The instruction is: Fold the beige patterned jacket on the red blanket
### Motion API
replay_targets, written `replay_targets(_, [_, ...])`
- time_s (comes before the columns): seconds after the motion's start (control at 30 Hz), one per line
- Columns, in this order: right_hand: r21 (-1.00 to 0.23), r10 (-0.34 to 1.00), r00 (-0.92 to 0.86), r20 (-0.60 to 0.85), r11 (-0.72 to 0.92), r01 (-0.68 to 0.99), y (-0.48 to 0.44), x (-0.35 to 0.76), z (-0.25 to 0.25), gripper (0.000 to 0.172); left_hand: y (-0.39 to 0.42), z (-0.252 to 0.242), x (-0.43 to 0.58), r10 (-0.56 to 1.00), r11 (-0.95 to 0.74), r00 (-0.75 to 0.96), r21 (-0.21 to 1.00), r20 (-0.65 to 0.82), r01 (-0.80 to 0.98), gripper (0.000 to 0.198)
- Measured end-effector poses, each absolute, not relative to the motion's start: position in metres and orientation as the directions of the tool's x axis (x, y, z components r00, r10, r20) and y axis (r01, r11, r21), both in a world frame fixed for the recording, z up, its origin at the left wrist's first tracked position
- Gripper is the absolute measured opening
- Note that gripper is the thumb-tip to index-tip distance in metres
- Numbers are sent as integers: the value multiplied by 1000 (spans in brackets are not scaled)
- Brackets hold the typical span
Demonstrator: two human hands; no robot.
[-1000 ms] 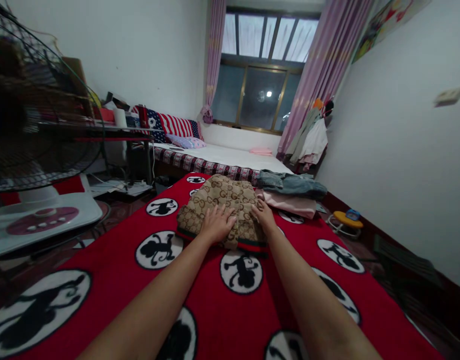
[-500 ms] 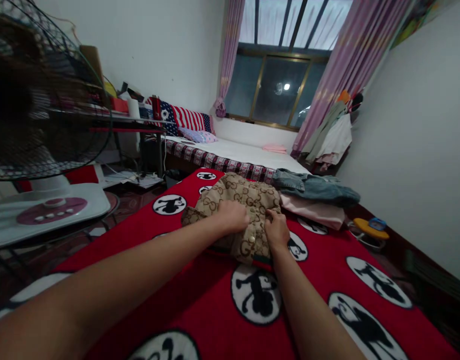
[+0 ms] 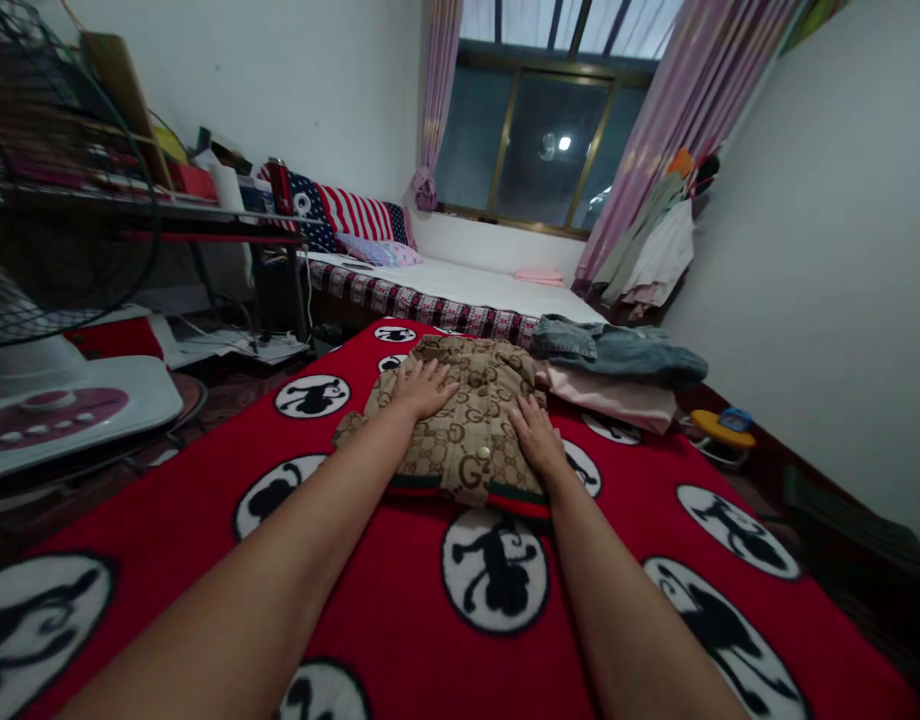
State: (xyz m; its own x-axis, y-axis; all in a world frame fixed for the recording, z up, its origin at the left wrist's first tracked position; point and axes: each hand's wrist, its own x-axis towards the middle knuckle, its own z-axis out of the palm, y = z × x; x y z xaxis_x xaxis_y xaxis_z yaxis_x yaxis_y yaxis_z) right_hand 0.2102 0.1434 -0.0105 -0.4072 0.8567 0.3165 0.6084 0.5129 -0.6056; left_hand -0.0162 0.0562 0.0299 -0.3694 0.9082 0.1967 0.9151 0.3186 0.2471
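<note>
Around you: folded jeans point(image 3: 617, 348) on pink cloth point(image 3: 617, 395), fan point(image 3: 47, 250), striped pillow point(image 3: 359, 212), purple curtains point(image 3: 677, 110), window point(image 3: 535, 150).

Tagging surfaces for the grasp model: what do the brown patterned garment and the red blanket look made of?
Brown patterned garment: looks like woven or knit cloth, matte, with a printed monogram, snap buttons and a striped ribbed hem; both flat hands dent it. Red blanket: probably fleece or plush, with a fuzzy, matte nap and soft-edged black-and-white prints.
</note>
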Motion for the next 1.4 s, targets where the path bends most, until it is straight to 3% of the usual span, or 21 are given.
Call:
replay_targets(0.2, [-625,825,-423,375,562,542,139,218,-10,44,50,31,-11,892,345,-401,259,208,902,59])
replay_targets(0.3, [-613,848,-403,345,528,587,130,218,1,37,44,34,-7,872,339,-415,293,259,894,57])
replay_targets(0.4, [-576,841,-334,425,536,617,111,211,26,29,37,43,-1,784,186,-364,371,502,910,57])
replay_targets(0.47, [-531,751,-300,589,639,557,98,203,44,32,35,47,3,711,13,-253,347,656,938,60])
replay_targets(0.5, [-491,686,-298,664,700,519,93,199,51,37,35,48,4,726,-54,-180,317,663,947,61])
replay_targets(0.57, [-422,609,-347,713,768,482,87,190,56,47,37,47,6,857,-100,-63,285,512,953,56])
replay_targets(0.67, [-452,736,-501,456,676,582,88,181,44,52,43,41,7,971,-27,-37,261,237,965,48])
replay_targets(0.77, [-438,808,-546,221,583,684,92,180,28,54,44,36,8,963,55,-111,224,245,973,49])
replay_targets(0.87, [-413,810,-550,202,580,702,92,183,25,56,40,35,8,879,235,-302,215,368,948,51])
replay_targets(0.97, [-431,812,-545,208,576,694,90,187,29,53,34,38,7,627,520,-604,313,493,795,63])
replay_targets(1.07, [-461,803,-544,244,589,663,90,190,29,50,32,42,4,431,664,-791,440,434,604,80])
replay_targets(1.23, [-519,774,-528,349,629,579,96,193,19,43,31,46,-4,368,694,-903,580,223,426,97])
replay_targets(1.4, [-590,737,-491,465,671,449,104,195,12,37,29,46,-11,349,650,-914,649,205,394,97])
